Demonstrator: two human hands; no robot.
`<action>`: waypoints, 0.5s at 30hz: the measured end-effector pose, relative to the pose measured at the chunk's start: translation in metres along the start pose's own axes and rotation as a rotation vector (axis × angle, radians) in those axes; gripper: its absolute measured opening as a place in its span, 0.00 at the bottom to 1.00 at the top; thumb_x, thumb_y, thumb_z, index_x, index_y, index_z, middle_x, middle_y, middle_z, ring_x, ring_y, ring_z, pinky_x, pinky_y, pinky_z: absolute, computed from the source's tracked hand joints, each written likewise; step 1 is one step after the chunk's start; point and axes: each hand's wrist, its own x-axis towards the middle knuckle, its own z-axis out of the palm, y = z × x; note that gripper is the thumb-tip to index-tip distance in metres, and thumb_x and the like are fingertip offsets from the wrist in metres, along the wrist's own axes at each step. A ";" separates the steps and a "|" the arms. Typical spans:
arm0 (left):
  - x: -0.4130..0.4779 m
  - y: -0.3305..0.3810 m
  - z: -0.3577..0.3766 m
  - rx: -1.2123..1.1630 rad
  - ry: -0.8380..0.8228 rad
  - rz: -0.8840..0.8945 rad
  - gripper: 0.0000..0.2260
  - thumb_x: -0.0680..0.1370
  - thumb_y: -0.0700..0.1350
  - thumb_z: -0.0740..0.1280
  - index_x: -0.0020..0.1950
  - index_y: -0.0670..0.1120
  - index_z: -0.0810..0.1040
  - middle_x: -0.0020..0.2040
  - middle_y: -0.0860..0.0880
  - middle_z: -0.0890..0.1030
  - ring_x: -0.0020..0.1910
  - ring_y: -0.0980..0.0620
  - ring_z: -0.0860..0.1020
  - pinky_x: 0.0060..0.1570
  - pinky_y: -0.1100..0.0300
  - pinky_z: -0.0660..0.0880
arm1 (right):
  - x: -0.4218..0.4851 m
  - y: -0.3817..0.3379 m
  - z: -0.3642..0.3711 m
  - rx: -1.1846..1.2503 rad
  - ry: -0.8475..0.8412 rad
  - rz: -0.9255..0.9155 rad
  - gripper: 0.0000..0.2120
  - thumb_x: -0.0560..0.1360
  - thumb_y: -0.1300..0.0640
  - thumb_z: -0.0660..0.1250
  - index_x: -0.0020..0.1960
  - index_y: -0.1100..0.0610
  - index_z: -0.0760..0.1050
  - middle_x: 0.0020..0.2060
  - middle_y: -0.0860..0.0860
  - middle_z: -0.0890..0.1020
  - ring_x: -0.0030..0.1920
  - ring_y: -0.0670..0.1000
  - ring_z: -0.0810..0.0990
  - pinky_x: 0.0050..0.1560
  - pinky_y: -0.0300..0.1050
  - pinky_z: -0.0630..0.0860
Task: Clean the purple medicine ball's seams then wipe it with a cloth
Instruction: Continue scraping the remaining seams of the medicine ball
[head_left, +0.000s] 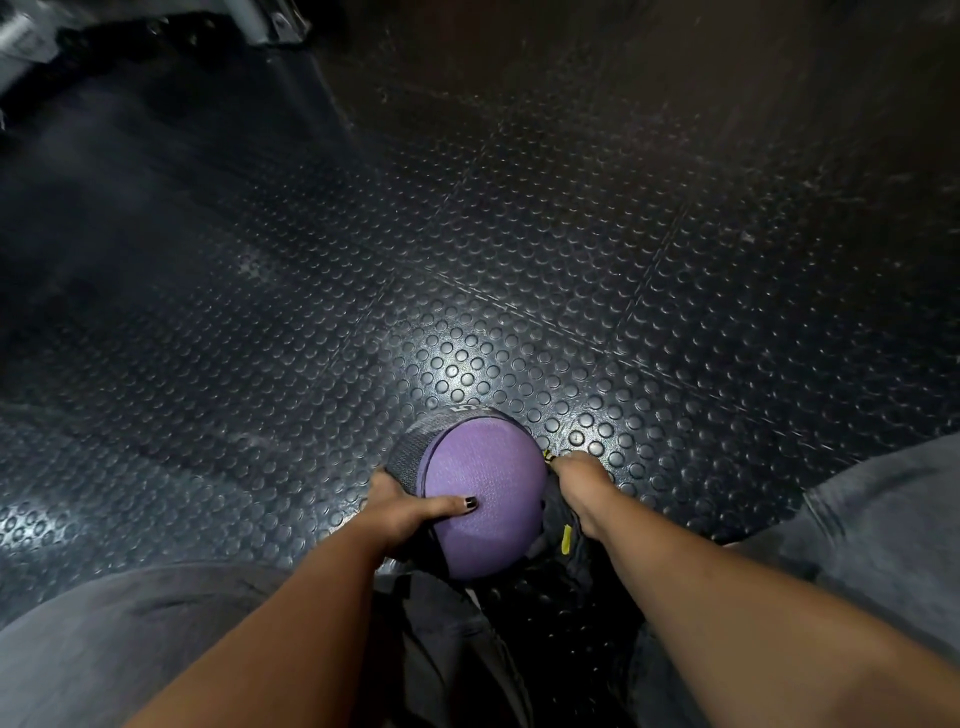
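Between the knees, low in the view: a purple medicine ball (483, 499) is held close to the body, its grey panel turned left and away; whether it rests on anything cannot be told.
Seam: a dark curved seam (423, 470) is seen where purple meets grey, on the ball's left.
Left hand: the left hand (400, 506) is wrapped round the ball's left side, thumb laid across the purple panel, fingers hidden behind.
Right hand: the right hand (579, 475) is set against the ball's right edge, seen from the back. Whether anything is gripped cannot be told, though a speck of yellow shows at the fingers.
Dark item: a dark item (567, 540) with a yellow tab is wedged beside the ball, under the right wrist; what it is cannot be made out.
Floor: a black studded rubber floor (519, 260) is spread all round.
Risk: the ball is probably heavy and is gripped firmly by one hand only. If scrubbing force is applied from the right, it could be pushed out of that grip and rolled away. The seam could also be missed, being turned away from the right hand.
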 end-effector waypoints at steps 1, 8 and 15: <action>0.001 -0.001 -0.001 0.014 0.004 0.008 0.57 0.45 0.56 0.87 0.66 0.48 0.60 0.60 0.48 0.73 0.59 0.43 0.76 0.52 0.41 0.80 | -0.002 -0.003 -0.001 -0.013 0.007 -0.031 0.07 0.77 0.61 0.58 0.42 0.57 0.74 0.37 0.56 0.78 0.37 0.53 0.75 0.36 0.42 0.70; 0.007 -0.005 0.006 0.141 0.061 0.075 0.62 0.38 0.63 0.85 0.66 0.48 0.62 0.61 0.50 0.73 0.61 0.47 0.74 0.62 0.46 0.76 | -0.030 -0.048 0.011 -0.411 0.018 -0.417 0.07 0.78 0.54 0.63 0.53 0.53 0.77 0.43 0.52 0.79 0.43 0.54 0.76 0.39 0.42 0.66; 0.009 -0.013 0.019 0.299 0.095 0.210 0.68 0.38 0.68 0.83 0.73 0.50 0.60 0.69 0.51 0.68 0.71 0.49 0.69 0.69 0.49 0.71 | -0.062 -0.046 0.013 -0.775 0.051 -0.770 0.10 0.76 0.52 0.63 0.56 0.53 0.73 0.52 0.53 0.80 0.50 0.58 0.78 0.45 0.47 0.73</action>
